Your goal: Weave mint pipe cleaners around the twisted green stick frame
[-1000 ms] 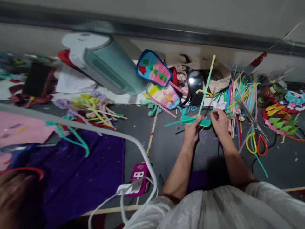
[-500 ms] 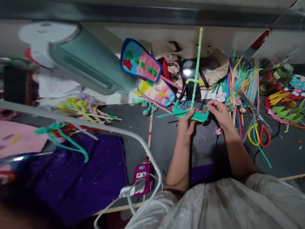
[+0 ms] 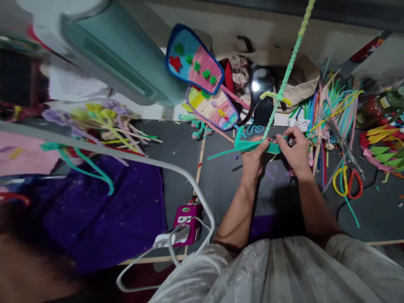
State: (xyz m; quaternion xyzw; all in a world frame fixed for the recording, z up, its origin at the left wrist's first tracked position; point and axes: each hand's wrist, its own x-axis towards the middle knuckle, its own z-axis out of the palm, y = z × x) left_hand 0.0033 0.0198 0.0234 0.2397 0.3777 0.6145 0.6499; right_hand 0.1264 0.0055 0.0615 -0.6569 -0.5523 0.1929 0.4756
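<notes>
Dark grey floor (image 3: 221,189) carries everything, crossed by a thin pale seam and meeting a light wall along its far edge. Largest on it is a purple cloth (image 3: 104,214) spread over the near left part, with a pink sheet (image 3: 19,153) just beyond it at the left edge. A pale green and white appliance (image 3: 116,63) leans across the far left, blurred at its top. A white cable (image 3: 176,181) curves over the cloth to a magenta power strip (image 3: 186,219) near the seam.

Against the far edge lie two fan-shaped craft pieces (image 3: 202,80) with blue and purple borders and small green and red shapes, beside a tan bag (image 3: 299,80) and a dark shiny thing I cannot identify. A loose heap of coloured pipe cleaners (image 3: 328,113) fans out at the far right, touching scissors (image 3: 347,185) with yellow and red handles. Green and yellow paper cutouts (image 3: 381,151) sit at the right edge.

Both forearms reach out from a white garment (image 3: 284,273). The left hand (image 3: 252,160) is closed around the left part of a teal pipe cleaner bundle (image 3: 252,146), held level above the floor's far middle. The right hand (image 3: 295,151) pinches the bundle's right end with curled fingers. A twisted pale green strand (image 3: 290,63) rises from the bundle up past the top of the view.
</notes>
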